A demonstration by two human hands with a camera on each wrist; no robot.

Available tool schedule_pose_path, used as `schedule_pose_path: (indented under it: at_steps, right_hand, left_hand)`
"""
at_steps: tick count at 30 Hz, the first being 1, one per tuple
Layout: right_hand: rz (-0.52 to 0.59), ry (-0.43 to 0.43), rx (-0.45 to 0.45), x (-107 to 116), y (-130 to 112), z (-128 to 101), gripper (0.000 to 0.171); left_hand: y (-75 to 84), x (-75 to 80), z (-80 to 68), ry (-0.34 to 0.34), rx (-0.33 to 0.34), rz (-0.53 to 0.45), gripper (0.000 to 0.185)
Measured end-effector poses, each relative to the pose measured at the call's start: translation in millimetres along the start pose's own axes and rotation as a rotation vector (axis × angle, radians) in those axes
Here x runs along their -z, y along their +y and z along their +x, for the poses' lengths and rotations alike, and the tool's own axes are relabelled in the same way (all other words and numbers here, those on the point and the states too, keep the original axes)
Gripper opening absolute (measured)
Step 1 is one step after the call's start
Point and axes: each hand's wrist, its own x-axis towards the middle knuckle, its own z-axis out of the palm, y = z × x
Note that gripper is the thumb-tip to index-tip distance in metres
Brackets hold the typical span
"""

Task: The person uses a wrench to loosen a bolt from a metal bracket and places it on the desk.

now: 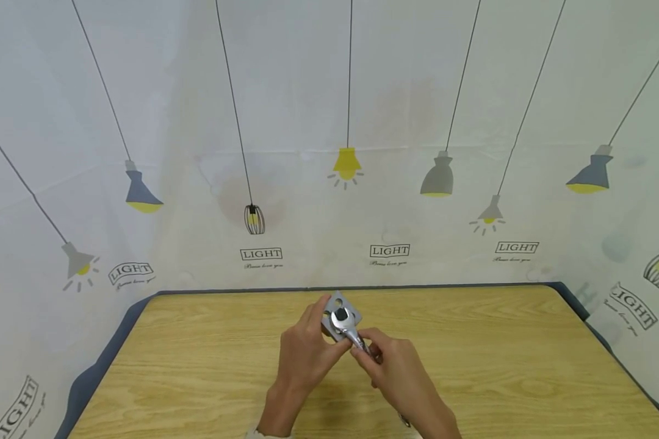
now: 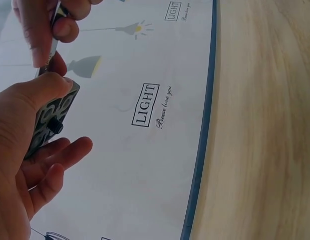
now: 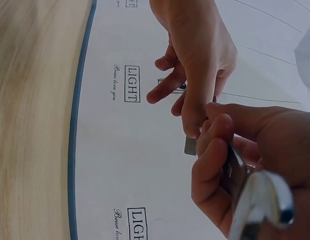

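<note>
Metal plate: grey and small, with holes in it. It is up off the table, near the far edge, right in front of you.
Left hand: your left hand holds the plate. In the left wrist view your thumb presses on its top edge and your fingers curl under it.
Tool: a shiny silver wrench. Its round head sits on the plate's face.
Right hand: your right hand pinches the wrench handle. In the right wrist view your fingers wrap round it, and the thick shiny end pokes out by your wrist.
Which way: the plate is ahead and a bit to the left of your right hand. Your left hand is the one nearer to it.
Long way of the wrench: it runs from the plate back and to the right, into your right hand.
Pose: both hands come up from the near edge and meet in the middle. Your two thumbs are nearly touching.
Table: light wood with a dark blue edge.
Behind: a white cloth with hanging lamps and the word LIGHT printed on it.
</note>
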Motion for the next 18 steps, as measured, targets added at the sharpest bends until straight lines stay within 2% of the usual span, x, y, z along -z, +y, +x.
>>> schedule_pose_path:
  at_steps: [9, 18]
  right_hand:
    - [-0.079, 0.063, 0.005, 4.6, 3.5, 2.4, 0.015]
    - [-0.078, 0.059, -0.015, 8.9, 6.3, 3.8, 0.012]
  left_hand:
    - [-1.4, 2.3, 1.1, -0.006, -0.029, -0.03, 0.075]
    - [-3.2, 4.8, 1.2, -0.04, -0.031, -0.035, 0.072]
